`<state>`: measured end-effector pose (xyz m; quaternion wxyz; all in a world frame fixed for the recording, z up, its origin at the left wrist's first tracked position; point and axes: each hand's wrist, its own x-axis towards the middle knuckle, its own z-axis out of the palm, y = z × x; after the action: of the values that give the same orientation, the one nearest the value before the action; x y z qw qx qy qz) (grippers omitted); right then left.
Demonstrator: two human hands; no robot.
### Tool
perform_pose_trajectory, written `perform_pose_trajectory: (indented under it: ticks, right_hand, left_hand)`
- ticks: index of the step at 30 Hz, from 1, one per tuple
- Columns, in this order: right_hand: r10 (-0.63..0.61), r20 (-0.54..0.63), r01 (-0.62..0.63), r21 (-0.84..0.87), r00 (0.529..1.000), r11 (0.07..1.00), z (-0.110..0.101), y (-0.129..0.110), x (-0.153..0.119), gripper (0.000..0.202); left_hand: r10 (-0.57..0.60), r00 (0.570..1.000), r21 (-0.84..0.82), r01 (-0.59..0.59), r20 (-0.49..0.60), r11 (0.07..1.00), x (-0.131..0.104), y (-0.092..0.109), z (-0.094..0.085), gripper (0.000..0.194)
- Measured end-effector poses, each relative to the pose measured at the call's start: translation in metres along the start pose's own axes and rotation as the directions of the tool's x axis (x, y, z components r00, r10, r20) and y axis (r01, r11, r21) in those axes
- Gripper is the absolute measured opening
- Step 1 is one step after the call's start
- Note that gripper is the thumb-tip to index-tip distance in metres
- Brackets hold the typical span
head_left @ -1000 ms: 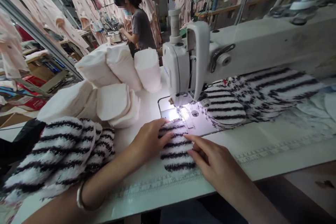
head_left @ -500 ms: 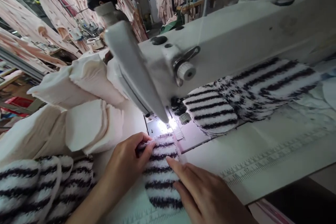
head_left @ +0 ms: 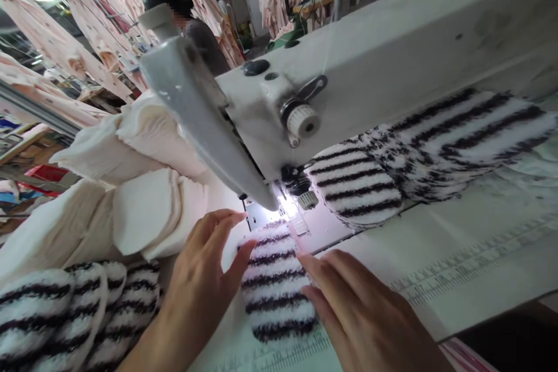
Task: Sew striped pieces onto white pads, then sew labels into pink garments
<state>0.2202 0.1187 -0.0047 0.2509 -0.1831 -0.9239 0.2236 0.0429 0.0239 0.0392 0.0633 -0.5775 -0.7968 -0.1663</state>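
A fuzzy black-and-white striped fabric piece (head_left: 279, 288) lies flat in front of the lit needle area of a sewing machine (head_left: 300, 104). At its upper left edge is my left hand (head_left: 204, 279), thumb on the fabric and fingers spread away from the thumb. My right hand (head_left: 357, 308) rests along the right edge, its fingers stretched out and their tips touching the fabric. Neither hand grips anything. Just beyond the piece's far end is the metal needle plate (head_left: 264, 216); the needle itself is lost in the glare.
Stacks of cream fabric pieces (head_left: 142, 212) stand at the left, with striped fabric pieces (head_left: 39, 314) in front of them. More striped fabric (head_left: 357, 186) lies under the machine arm. A printed ruler (head_left: 418, 296) runs along the table's front. Behind, a person (head_left: 204, 40) is near hanging pink garments.
My left fingers have opened from their pinch on the fabric's upper left corner. My right fingers have slid from the fabric's top to its right edge. The fabric stays almost in place.
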Motion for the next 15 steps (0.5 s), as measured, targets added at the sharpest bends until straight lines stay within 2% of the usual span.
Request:
perform_pose_trajectory:
  ticks: [2, 4, 6, 9, 12, 15]
  right_hand:
    - [-0.088, -0.061, 0.078, -0.160, 0.994, 0.984, 0.003, -0.003, 0.002, 0.039]
    - [-0.166, -0.057, 0.145, -0.268, 0.984, 0.953, 0.009, -0.005, 0.004, 0.046]
    - [-0.178, -0.030, 0.159, -0.323, 0.984, 0.933, 0.015, -0.005, 0.005, 0.050]
    - [-0.183, -0.005, 0.169, -0.363, 0.983, 0.916, 0.021, -0.002, 0.009, 0.048]
    - [-0.226, -0.047, 0.193, -0.373, 0.973, 0.908, 0.024, 0.000, 0.014, 0.047]
    - [-0.180, -0.101, 0.137, -0.336, 0.979, 0.932, 0.029, 0.001, 0.020, 0.048]
  left_hand:
    - [0.137, 0.990, -0.017, -0.138, -0.044, 0.990, -0.006, 0.009, 0.001, 0.026]
    - [0.239, 0.971, -0.078, -0.237, 0.010, 0.968, -0.012, 0.018, 0.008, 0.029]
    - [0.287, 0.956, -0.114, -0.278, 0.067, 0.954, -0.016, 0.022, 0.016, 0.033]
    - [0.293, 0.952, -0.137, -0.279, 0.092, 0.950, -0.017, 0.021, 0.026, 0.036]
    - [0.278, 0.957, -0.161, -0.262, 0.083, 0.952, -0.013, 0.017, 0.030, 0.038]
    - [0.256, 0.965, -0.159, -0.245, 0.052, 0.956, -0.007, 0.014, 0.030, 0.035]
